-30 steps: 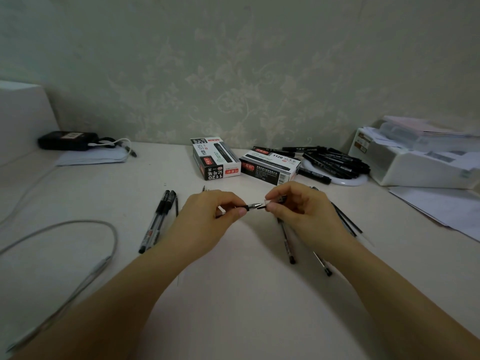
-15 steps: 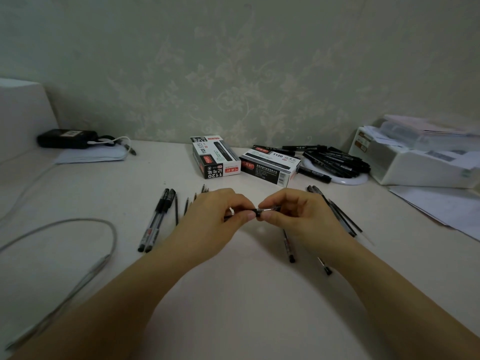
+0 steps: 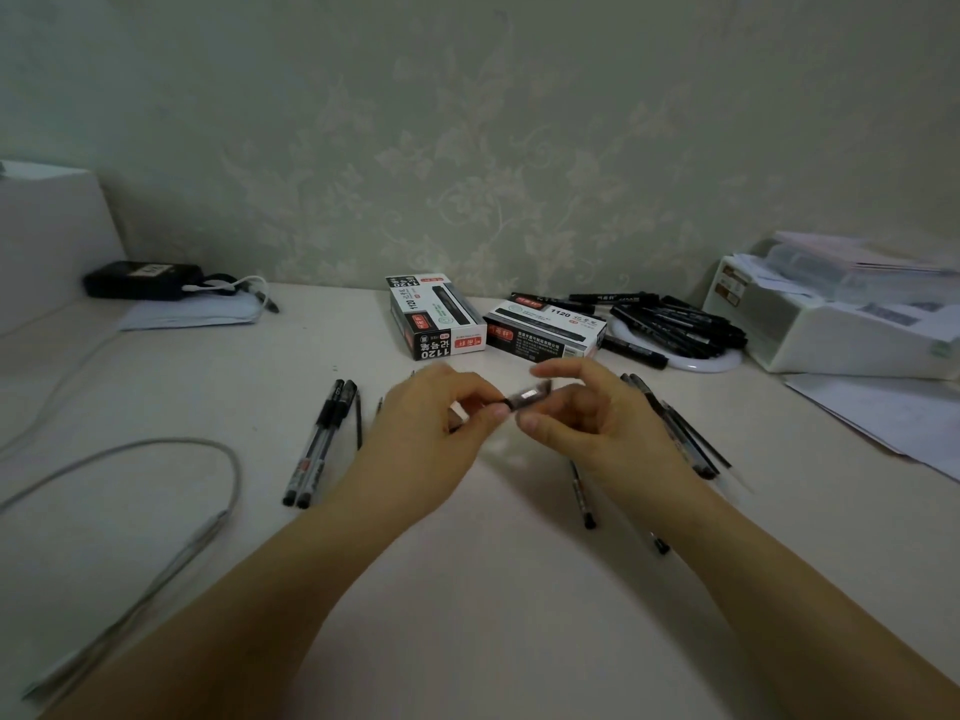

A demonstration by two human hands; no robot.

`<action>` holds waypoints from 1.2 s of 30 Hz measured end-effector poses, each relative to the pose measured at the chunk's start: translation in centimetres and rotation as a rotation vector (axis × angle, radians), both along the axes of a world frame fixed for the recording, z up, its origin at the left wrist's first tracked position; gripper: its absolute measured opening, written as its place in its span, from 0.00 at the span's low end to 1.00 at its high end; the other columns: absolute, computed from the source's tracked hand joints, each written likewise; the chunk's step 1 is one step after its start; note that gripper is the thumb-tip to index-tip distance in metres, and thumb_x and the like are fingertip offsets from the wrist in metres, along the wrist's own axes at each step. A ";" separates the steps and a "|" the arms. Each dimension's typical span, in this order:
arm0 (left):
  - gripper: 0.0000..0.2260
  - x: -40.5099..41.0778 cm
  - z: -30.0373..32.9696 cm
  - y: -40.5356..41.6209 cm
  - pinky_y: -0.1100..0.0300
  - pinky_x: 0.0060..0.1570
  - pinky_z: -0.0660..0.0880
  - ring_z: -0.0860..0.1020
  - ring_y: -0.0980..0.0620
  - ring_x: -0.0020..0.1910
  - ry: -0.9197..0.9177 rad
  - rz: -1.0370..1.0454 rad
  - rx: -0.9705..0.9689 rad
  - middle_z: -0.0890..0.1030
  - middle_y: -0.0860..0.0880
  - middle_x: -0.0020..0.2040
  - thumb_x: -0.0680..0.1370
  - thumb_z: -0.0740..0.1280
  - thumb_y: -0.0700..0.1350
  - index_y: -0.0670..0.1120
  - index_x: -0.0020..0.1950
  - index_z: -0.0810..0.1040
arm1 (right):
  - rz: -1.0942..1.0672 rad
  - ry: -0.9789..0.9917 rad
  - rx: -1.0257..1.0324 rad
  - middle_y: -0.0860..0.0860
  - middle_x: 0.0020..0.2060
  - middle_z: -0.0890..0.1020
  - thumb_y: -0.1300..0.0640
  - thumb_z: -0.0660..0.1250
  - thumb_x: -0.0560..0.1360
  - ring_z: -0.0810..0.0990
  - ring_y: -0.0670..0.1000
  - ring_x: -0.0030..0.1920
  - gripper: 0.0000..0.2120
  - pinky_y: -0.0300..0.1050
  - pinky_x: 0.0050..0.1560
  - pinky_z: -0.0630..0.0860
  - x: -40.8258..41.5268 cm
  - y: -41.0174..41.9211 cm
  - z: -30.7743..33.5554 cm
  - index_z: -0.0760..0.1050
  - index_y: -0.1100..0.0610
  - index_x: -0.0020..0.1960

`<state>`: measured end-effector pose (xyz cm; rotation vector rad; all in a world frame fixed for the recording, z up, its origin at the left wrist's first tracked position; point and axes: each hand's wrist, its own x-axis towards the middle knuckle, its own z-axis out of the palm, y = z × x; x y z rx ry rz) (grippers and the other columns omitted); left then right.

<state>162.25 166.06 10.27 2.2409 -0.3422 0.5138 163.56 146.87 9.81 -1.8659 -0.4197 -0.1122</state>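
Both my hands meet above the middle of the pale table [image 3: 467, 589]. My left hand [image 3: 431, 439] pinches one end of a short dark pen part [image 3: 527, 396], and my right hand [image 3: 597, 428] pinches its other end between thumb and fingers. The part is blurred, so its exact shape is unclear. Two assembled pens [image 3: 319, 444] lie side by side to the left of my left hand. Loose refills and pen barrels [image 3: 680, 433] lie to the right, partly hidden behind my right wrist. Another loose pen piece [image 3: 582, 493] lies under my right forearm.
Two black-and-white pen boxes [image 3: 436, 317] [image 3: 545, 330] stand at the back centre. A pile of black pens [image 3: 675, 324] rests on a white dish. A white printer [image 3: 841, 324] with papers stands back right. A grey cable [image 3: 156, 449] loops at left; a black adapter [image 3: 140, 280] sits back left.
My hands have risen a little and drawn closer together. The silver tip seen between them a second ago is now covered by the dark part held between my fingertips.
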 end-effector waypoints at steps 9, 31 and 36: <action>0.07 3.2 -0.3 8.4 0.56 0.39 0.70 0.76 0.47 0.40 0.208 0.571 0.132 0.81 0.46 0.43 0.78 0.66 0.48 0.45 0.48 0.77 | -0.363 -0.165 -0.377 0.43 0.36 0.80 0.52 0.72 0.75 0.76 0.36 0.38 0.05 0.27 0.35 0.71 0.4 -1.1 -0.3 0.78 0.47 0.49; 0.10 2.2 0.6 6.3 0.56 0.45 0.73 0.76 0.48 0.44 0.065 0.502 0.216 0.77 0.47 0.48 0.77 0.66 0.51 0.48 0.55 0.77 | -0.437 -0.081 -0.851 0.48 0.32 0.81 0.49 0.68 0.75 0.79 0.47 0.34 0.09 0.46 0.38 0.79 -0.6 -0.3 -0.1 0.78 0.52 0.39; 0.08 0.3 0.7 1.1 0.63 0.38 0.78 0.81 0.58 0.35 0.384 -0.038 -0.406 0.84 0.51 0.40 0.78 0.67 0.52 0.49 0.46 0.81 | -0.339 -0.045 -0.323 0.44 0.22 0.76 0.49 0.73 0.71 0.71 0.41 0.23 0.11 0.34 0.26 0.70 -0.8 0.1 0.5 0.78 0.52 0.34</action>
